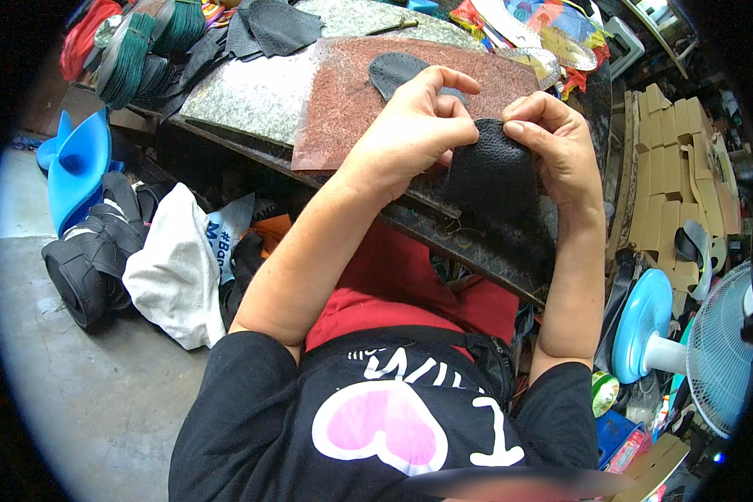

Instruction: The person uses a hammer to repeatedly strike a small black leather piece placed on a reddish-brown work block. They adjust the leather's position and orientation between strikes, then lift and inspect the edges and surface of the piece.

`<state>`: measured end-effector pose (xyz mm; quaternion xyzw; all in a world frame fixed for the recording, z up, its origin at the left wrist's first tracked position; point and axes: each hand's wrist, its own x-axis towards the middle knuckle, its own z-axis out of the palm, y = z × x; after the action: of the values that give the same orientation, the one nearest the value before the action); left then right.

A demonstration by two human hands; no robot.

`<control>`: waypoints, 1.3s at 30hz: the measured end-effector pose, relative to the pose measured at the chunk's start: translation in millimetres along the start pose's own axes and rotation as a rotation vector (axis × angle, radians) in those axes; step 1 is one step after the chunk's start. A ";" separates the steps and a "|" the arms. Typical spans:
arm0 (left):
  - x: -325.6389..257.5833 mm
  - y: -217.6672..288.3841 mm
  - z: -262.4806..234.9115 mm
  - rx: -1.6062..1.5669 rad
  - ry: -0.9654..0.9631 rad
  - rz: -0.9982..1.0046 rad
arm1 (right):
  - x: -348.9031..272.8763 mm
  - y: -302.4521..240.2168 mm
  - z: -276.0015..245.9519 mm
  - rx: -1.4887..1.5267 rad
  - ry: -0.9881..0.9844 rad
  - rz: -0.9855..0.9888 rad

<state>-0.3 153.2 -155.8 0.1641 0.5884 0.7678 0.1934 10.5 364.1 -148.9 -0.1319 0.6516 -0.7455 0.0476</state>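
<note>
While both hands are pinching it, the leather point(492, 180) is hanging over the bench's point(251, 100) near edge. Left hand point(410, 134) and right hand point(556, 142) are gripping its top edge. It is looking soft, light and floppy.

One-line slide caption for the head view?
Both hands, left hand and right hand, pinch a black leather piece above the worktable.

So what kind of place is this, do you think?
Probably a small shoemaking or leather workshop. Both hands, left hand and right hand, hold a black leather piece over a cluttered bench, with thread spools and stacked cardboard cutouts nearby.
</note>
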 end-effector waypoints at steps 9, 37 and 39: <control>0.3 0.4 -3.7 -0.061 -0.019 -0.006 | 1.5 4.0 3.1 0.156 0.033 0.096; -0.8 -2.0 -3.5 -0.284 0.087 -0.007 | -1.8 -2.4 2.1 0.071 0.086 0.090; -0.4 -0.9 -6.9 -0.326 0.056 -0.016 | -1.4 -1.8 4.0 0.109 0.069 0.105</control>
<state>-3.2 147.4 -158.4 0.1042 0.4625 0.8558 0.2070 13.0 360.8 -146.8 -0.0690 0.6173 -0.7804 0.0712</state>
